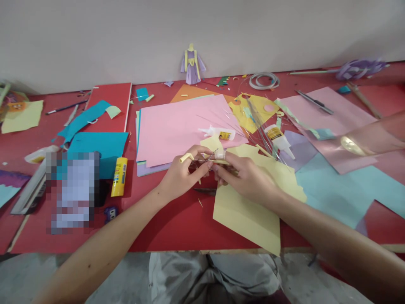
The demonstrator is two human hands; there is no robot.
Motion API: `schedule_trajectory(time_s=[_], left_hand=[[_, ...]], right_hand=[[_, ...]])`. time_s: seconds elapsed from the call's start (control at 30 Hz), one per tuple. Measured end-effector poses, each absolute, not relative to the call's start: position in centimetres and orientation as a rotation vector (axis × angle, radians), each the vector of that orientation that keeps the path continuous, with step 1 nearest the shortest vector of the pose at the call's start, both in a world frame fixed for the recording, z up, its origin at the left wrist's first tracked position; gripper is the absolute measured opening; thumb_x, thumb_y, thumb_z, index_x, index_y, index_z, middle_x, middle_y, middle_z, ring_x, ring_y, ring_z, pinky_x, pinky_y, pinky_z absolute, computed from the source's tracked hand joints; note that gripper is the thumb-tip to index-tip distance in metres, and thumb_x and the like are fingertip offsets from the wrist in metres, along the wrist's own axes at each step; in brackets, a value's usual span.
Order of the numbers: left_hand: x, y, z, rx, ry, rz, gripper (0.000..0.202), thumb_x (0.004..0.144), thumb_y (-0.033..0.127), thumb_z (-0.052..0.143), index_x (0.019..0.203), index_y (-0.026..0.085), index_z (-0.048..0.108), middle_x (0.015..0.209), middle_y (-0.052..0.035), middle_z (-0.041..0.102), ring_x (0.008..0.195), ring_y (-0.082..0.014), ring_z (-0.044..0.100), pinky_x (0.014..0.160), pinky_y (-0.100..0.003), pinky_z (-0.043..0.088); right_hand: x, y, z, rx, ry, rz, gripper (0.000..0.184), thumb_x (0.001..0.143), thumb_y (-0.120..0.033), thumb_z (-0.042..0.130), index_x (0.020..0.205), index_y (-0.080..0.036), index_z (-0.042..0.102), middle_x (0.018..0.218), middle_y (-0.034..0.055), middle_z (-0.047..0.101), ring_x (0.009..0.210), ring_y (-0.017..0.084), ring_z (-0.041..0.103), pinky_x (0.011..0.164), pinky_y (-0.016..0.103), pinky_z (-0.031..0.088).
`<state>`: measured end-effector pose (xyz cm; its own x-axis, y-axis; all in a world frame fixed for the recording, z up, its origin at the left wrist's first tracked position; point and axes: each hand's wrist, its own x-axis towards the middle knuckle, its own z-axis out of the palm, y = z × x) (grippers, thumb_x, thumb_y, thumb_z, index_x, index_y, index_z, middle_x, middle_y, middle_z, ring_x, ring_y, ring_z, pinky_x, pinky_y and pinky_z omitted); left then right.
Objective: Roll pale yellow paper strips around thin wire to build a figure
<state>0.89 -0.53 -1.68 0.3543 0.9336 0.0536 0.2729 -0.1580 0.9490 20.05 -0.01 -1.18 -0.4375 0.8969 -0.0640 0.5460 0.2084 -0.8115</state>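
My left hand (183,171) and my right hand (243,175) meet over the red table (171,219), fingertips pinched together. Between them runs a thin wire (205,161) with a small rolled yellow paper tube (186,157) at its left end. Tape is wrapped round one finger of my right hand. Under my right hand lies a yellow paper sheet (247,211) that hangs over the table's front edge. A pink sheet (171,126) lies just beyond my hands, with a small white glue bottle (220,133) on it.
A yellow glue stick (119,176) lies left of my hands beside teal paper (101,145). Another glue bottle (278,137), loose wires and coloured sheets lie right. Another person's arm with a bangle (352,145) reaches in from the right. A paper doll (192,63) leans on the wall.
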Motion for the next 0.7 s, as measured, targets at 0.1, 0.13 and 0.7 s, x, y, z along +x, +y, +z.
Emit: schedule_trajectory(time_s=[0.1,0.13,0.7], left_hand=[[0.88,-0.54,-1.64,1.650,1.095,0.854,0.020,0.093,0.031,0.055,0.109,0.020,0.052,0.078,0.0023,0.062,0.066,-0.0088,0.064,0.061,-0.018,0.050],[0.88,-0.53,-1.63,1.648,1.091,0.855,0.021,0.093,0.032,0.055,0.109,0.020,0.052,0.078,0.0027,0.062,0.066,-0.0087,0.064,0.061,-0.018,0.050],[0.95,-0.40,-1.72,1.647,1.086,0.860,0.021,0.093,0.030,0.056,0.110,0.019,0.052,0.080,0.0018,0.063,0.066,-0.0092,0.064,0.063,-0.020,0.051]], right_hand=[[20.12,-0.03,-1.20,-1.328,-2.068,1.127,0.016,0.092,-0.030,0.048,0.096,-0.019,0.059,0.067,-0.0004,0.067,0.060,0.014,0.065,0.056,0.024,0.045],[20.13,-0.03,-1.21,-1.324,-2.069,1.127,0.016,0.092,-0.031,0.048,0.095,-0.019,0.059,0.068,-0.0003,0.067,0.060,0.014,0.065,0.056,0.024,0.045],[20.12,-0.01,-1.27,-1.321,-2.089,1.087,0.014,0.091,-0.029,0.048,0.091,-0.019,0.058,0.071,0.0007,0.066,0.061,0.014,0.064,0.057,0.025,0.045]])
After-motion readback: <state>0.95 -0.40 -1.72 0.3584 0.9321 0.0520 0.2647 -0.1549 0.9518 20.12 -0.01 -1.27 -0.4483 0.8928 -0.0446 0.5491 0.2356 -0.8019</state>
